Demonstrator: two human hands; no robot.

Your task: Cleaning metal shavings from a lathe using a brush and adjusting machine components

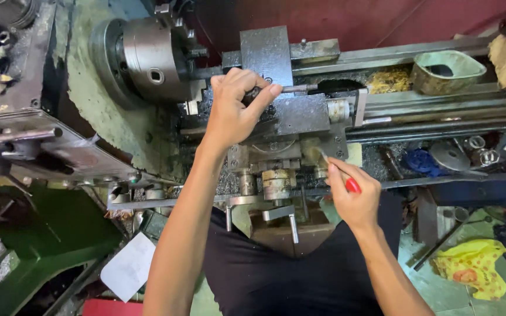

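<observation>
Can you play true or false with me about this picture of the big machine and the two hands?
1. The left hand grips a dark handle on top of the machine's tool block. True.
2. The right hand holds a red-handled tool. True.
3. The round metal chuck is on the right end of the machine. False: it sits at the left.
4. A yellow bag lies on the floor at the right. True.
5. The person's right hand is resting on the green dish. False: that dish sits apart, at the back.
</observation>
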